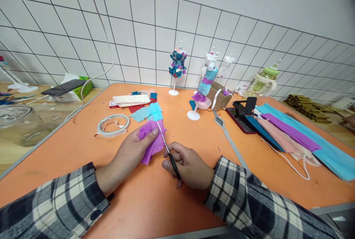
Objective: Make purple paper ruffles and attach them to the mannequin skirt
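Observation:
My left hand point(138, 143) is closed on a folded piece of purple crepe paper point(152, 149), the thumb pressing on top. In my right hand point(188, 165) is a pair of scissors point(173, 164) with black handles, the fingers wrapped around them. The scissor blades point up and away and lie along the right edge of the purple paper. Just beyond the paper, light blue paper pieces point(145, 113) lie on the orange table point(133, 202). A roll of double-sided tape point(113, 124) rests left of my left hand.
Small dress forms stand at the back, one in teal and purple point(178, 63), another in blue and purple point(205, 85). A cardboard box point(220, 96), a phone point(240, 120) and a bottle point(260, 84) are to the right. Crepe paper strips point(310, 139) lie at far right.

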The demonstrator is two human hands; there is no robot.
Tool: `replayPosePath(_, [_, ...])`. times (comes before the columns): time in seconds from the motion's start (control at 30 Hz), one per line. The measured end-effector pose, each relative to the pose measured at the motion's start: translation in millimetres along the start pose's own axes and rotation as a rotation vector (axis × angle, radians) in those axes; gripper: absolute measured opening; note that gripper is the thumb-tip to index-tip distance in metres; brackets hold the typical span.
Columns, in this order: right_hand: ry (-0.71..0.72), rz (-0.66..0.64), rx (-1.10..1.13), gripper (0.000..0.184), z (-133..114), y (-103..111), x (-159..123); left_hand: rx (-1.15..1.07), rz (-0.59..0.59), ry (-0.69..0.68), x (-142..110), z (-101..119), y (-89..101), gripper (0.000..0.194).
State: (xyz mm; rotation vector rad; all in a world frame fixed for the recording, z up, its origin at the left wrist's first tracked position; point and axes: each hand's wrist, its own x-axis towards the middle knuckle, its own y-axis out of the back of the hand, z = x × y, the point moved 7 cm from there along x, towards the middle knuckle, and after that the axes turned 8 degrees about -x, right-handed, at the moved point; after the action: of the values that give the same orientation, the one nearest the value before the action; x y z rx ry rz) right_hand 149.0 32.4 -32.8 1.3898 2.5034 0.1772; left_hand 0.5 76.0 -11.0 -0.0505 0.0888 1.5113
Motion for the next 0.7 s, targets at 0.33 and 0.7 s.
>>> replayPosePath(0.33, [0.005,0.004,-0.004,0.027,-0.7,0.2,-1.0,0.0,-0.021,-0.022,1.0,-1.9,-0.8,0.047])
replayPosePath(0.7, [0.022,0.002,-0.006,0.025,-2.9,-0.5,-1.8,-0.012,-0.01,-0.063,-1.3,1.3,-1.0,0.042])
